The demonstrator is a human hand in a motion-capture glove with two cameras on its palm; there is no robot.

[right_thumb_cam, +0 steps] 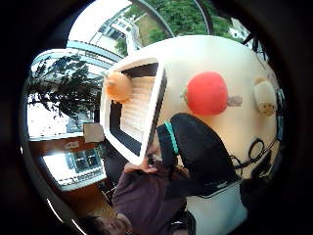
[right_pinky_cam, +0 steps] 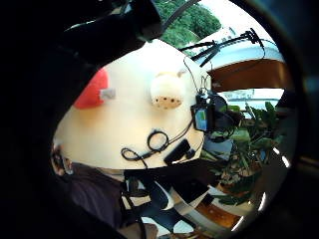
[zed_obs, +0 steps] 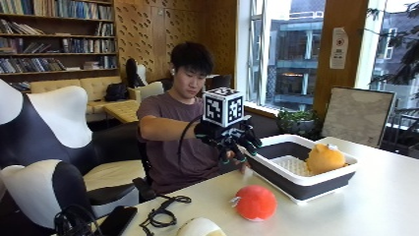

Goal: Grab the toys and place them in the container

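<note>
In the outside view my gloved right hand (zed_obs: 230,139) hangs in the air above the table, fingers spread and pointing down, holding nothing. It is beside the near end of the container (zed_obs: 327,178), a dark basin with a white rim. An orange plush toy (zed_obs: 325,158) lies inside the container. A red round toy (zed_obs: 255,202) sits on the table in front of the container, below and to the right of my hand. A cream toy (zed_obs: 199,227) lies at the table's near edge. The thumb side palm view shows the container rim (right_thumb_cam: 157,100), orange toy (right_thumb_cam: 118,86), red toy (right_thumb_cam: 207,93) and cream toy (right_thumb_cam: 265,98).
The person's bare hand (right_thumb_cam: 142,165) touches the container's near corner. Black cables (zed_obs: 164,214) and a black phone (zed_obs: 118,221) lie at the table's left end. A black-and-white chair (zed_obs: 45,162) stands to the left. A board (zed_obs: 357,115) leans by the window.
</note>
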